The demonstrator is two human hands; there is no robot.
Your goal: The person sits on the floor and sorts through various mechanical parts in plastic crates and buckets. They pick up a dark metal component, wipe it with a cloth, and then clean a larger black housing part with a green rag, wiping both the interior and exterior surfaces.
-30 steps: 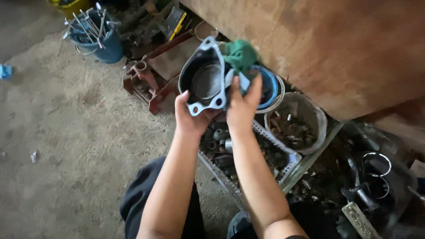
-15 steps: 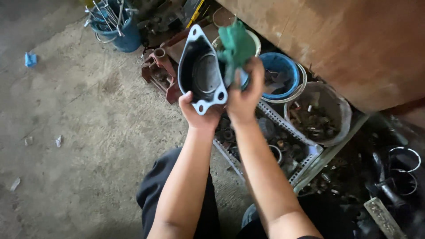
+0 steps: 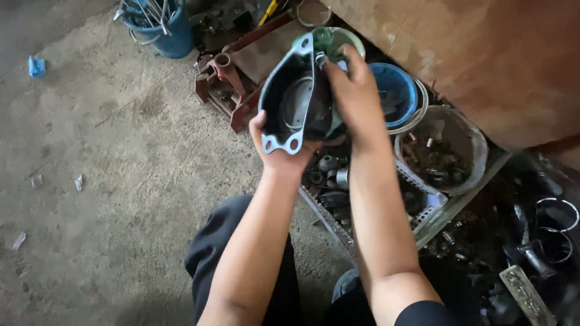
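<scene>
The left hand [image 3: 279, 148] grips the metal housing [image 3: 297, 99] at its 6 o'clock flange, long axis toward 12. The right hand [image 3: 356, 99], at 3 o'clock, presses a green rag [image 3: 324, 41] inside it.

Black, silver-rimmed housing [image 3: 296, 102]; seemingly green rag [image 3: 326, 41]; blue bucket [image 3: 166, 30].

soft, dim daylight fell from the upper left across the concrete floor [image 3: 103, 181]; the lower right corner sank into shadow, and the whole picture was slightly blurred, without glare.
</scene>
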